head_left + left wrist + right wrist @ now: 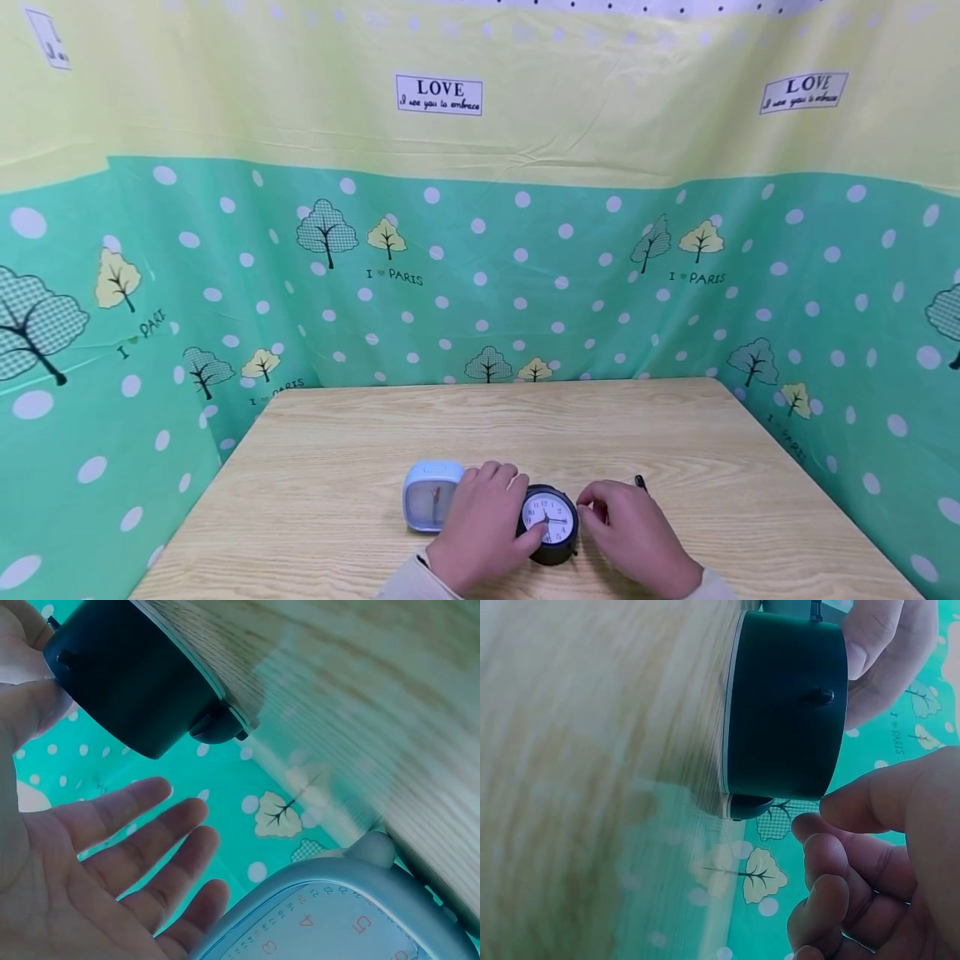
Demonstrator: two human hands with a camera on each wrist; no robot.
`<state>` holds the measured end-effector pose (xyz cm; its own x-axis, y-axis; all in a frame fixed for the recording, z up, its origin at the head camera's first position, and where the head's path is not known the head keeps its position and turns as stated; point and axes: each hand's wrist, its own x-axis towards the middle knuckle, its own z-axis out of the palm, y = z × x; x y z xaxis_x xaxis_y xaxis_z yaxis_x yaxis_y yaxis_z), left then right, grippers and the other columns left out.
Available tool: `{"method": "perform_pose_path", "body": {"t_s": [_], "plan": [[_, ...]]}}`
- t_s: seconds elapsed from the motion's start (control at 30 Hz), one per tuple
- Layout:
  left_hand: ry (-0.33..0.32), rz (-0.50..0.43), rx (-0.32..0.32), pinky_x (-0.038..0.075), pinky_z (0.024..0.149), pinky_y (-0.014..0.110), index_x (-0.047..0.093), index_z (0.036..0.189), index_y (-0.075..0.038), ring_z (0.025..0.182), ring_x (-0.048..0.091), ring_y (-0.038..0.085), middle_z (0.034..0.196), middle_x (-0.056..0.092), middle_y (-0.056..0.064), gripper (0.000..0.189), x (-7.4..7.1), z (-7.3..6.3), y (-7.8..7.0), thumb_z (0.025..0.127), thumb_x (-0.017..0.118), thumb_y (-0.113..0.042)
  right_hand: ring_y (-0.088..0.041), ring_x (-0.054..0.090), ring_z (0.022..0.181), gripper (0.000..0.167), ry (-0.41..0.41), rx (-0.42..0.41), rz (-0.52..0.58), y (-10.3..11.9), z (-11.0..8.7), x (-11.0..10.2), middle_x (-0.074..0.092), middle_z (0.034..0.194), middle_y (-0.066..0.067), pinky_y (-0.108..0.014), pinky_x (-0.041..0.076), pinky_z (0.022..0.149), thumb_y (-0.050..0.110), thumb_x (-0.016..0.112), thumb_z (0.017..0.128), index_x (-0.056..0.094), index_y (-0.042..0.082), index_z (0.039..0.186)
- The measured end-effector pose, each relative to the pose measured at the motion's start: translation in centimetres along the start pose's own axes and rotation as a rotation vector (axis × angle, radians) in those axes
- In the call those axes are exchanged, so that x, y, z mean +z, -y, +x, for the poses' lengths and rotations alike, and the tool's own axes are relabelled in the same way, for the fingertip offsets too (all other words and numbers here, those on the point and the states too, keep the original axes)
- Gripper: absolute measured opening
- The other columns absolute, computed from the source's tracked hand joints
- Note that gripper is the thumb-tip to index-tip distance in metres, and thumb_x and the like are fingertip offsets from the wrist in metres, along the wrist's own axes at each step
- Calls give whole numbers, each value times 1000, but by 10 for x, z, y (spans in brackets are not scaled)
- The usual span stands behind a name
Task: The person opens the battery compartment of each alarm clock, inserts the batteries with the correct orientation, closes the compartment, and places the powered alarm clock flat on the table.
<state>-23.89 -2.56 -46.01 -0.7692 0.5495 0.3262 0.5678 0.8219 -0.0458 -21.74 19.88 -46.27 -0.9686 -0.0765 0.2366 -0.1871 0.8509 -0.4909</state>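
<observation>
A round black alarm clock (pixel 557 510) with a white dial stands upright on the table. My left hand (pixel 483 525) rests over its left side, thumb touching the front; its four other fingers (pixel 150 866) extend apart from the clock in the left wrist view. My right hand (pixel 630 529) is at the clock's right edge, fingers bent, thumb and forefinger tips close together by the rim (pixel 817 780). Whether they pinch anything is unclear. Left of the black clock stands a light-blue, rounded-square clock (pixel 420 517), partly covered by my left hand.
Just behind my right hand, the end of a thin black object (pixel 640 482) shows; the rest is hidden. Around the wood-grain table (pixel 337 450) hangs a green and yellow patterned curtain (pixel 480 283) at the back and both sides.
</observation>
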Motion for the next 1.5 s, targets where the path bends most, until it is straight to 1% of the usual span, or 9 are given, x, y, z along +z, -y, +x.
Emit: {"method": "perform_pose_path", "body": {"t_s": [0.17, 0.37, 0.57, 0.7, 0.83, 1.03, 1.2, 1.37, 1.5], "plan": [[15, -22, 6, 47, 88, 39, 69, 126, -17, 111, 58, 17, 121, 69, -3, 59, 0, 0, 1, 93, 59, -65, -2, 47, 61, 12, 9, 2, -1, 0, 0, 1, 54, 67, 17, -21, 42, 58, 15, 73, 92, 75, 26, 88], [27, -32, 20, 47, 86, 37, 71, 123, -17, 110, 59, 17, 119, 70, -4, 56, 0, 0, 0, 95, 59, -63, -3, 49, 61, 10, 28, 27, -6, -1, 0, 2, 55, 68, 17, -21, 42, 58, 18, 72, 92, 74, 27, 89], [40, -36, 39, 49, 85, 37, 71, 122, -15, 109, 61, 18, 119, 70, -2, 54, -2, -1, -1, 97, 57, -61, -1, 47, 61, 13, 8, -1, -7, -3, -2, 3, 54, 68, 17, -21, 41, 57, 15, 73, 91, 74, 27, 87], [68, -56, 26, 51, 86, 38, 70, 124, -12, 106, 63, 18, 117, 70, 0, 57, -3, -2, -2, 97, 56, -61, 0, 47, 62, 14, -2, -11, -5, -3, -2, 3, 54, 68, 18, -20, 41, 58, 14, 73, 91, 73, 27, 86], [81, -63, 17, 52, 83, 37, 70, 124, -9, 99, 63, 18, 112, 70, 2, 61, -3, -3, -2, 97, 56, -62, 0, 47, 62, 13, -4, -14, -7, -3, -1, 4, 54, 69, 18, -20, 41, 58, 15, 73, 91, 74, 27, 87], [86, -78, 19, 53, 81, 35, 70, 121, -7, 94, 62, 17, 108, 70, 3, 60, -1, -5, -1, 98, 56, -60, 0, 48, 62, 13, 5, -14, -7, -3, -1, 4, 55, 70, 19, -20, 42, 58, 15, 73, 91, 74, 27, 87], [75, -94, 23, 51, 77, 34, 70, 119, -6, 88, 60, 15, 102, 69, 2, 60, -1, -5, 0, 97, 58, -61, 0, 49, 63, 13, 28, -10, 10, -2, -1, 3, 58, 72, 18, -20, 43, 59, 14, 71, 91, 75, 27, 88], [79, -107, 22, 51, 76, 33, 69, 119, -6, 87, 59, 15, 100, 68, 2, 62, 1, -4, 0, 97, 58, -62, -1, 50, 65, 14, 32, -4, 5, -2, -1, 3, 61, 75, 18, -20, 43, 60, 14, 71, 92, 75, 27, 88], [108, -137, 6, 52, 78, 32, 68, 122, -5, 88, 58, 13, 101, 67, 2, 62, 1, -3, 0, 97, 58, -62, -1, 52, 69, 14, 41, 4, -3, -2, 0, 3, 66, 81, 17, -21, 46, 63, 14, 71, 92, 76, 27, 88]]}}
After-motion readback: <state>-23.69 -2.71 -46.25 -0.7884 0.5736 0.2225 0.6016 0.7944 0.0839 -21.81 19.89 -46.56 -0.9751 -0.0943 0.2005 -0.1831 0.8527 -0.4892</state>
